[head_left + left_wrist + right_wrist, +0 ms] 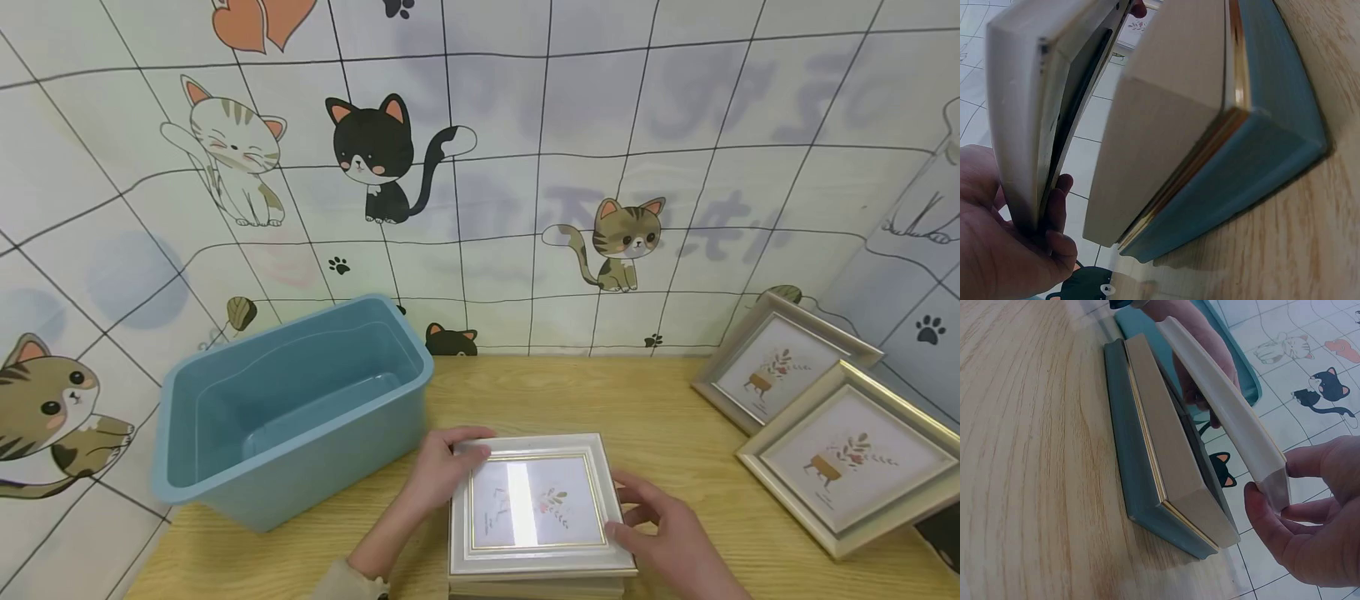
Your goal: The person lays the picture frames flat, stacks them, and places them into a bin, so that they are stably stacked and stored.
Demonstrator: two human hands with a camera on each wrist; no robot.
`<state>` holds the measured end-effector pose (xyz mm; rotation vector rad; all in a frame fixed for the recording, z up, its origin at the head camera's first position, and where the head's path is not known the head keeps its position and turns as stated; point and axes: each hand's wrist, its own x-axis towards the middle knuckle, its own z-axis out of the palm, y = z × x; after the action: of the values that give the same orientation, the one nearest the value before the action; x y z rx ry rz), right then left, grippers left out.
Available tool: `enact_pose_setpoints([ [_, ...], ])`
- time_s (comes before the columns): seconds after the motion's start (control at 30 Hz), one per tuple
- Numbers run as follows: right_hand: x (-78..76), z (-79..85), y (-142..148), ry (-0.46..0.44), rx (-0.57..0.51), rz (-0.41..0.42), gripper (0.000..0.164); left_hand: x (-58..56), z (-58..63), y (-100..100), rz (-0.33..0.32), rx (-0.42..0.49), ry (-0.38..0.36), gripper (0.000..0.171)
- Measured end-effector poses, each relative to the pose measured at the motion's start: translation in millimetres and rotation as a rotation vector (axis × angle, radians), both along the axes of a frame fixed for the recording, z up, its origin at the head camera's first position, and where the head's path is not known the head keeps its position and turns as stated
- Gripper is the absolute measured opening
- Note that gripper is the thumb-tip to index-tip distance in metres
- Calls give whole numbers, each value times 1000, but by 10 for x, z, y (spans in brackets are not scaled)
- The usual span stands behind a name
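Observation:
Both hands hold a white picture frame (pixel 536 561) with a thin gold inner line and a plant print behind shiny glass. My left hand (pixel 438 471) pinches its left side, thumb on top and fingers beneath. At the right edge, my right hand (pixel 663 533) grips the lower corner between thumb and fingers. Both wrist views show a gap between this frame and the stack below. That stack has a beige picture frame (pixel 1154 119) on top and a blue-grey picture frame (pixel 1124 450) at the bottom, resting on the table. The fronts of the stacked frames are hidden.
A blue plastic bin (pixel 300 467) stands at the left of the wooden table (pixel 555 392), its visible inside bare. Two picture frames, one silvery (pixel 738 358) and one pale gold (pixel 795 500), lean at the right. A cat-patterned cloth (pixel 495 200) covers the wall behind.

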<state>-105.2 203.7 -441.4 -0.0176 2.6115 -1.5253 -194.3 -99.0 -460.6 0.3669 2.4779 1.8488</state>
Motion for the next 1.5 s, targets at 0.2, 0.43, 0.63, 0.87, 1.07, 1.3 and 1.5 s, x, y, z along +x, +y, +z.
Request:
enact_pose_setpoints([
  [0.2, 25, -55, -1, -50, 48, 8, 71, -35, -94, 16, -18, -41, 0, 20],
  [0.43, 20, -93, -21, -95, 54, -11, 75, -58, -157, 21, -20, -82, 4, 19],
  [0.63, 10, -120, -4, -108, 62, 12, 76, -65, -180, 19, -32, -90, 33, 19],
  [0.87, 10, -172, 41, -92, 20, 66, 74, -59, -239, 0, -9, -101, 26, 20],
  [1.07, 24, -198, 69, -77, 1, 77, 72, -73, -238, -9, 3, -130, 14, 17],
  [1.3, 26, -210, 96, -69, 1, 85, 70, -66, -217, -16, -19, -131, 26, 18],
  [1.5, 26, -221, 107, -91, -16, 93, 71, -57, -229, -28, -35, -126, 46, 20],
])
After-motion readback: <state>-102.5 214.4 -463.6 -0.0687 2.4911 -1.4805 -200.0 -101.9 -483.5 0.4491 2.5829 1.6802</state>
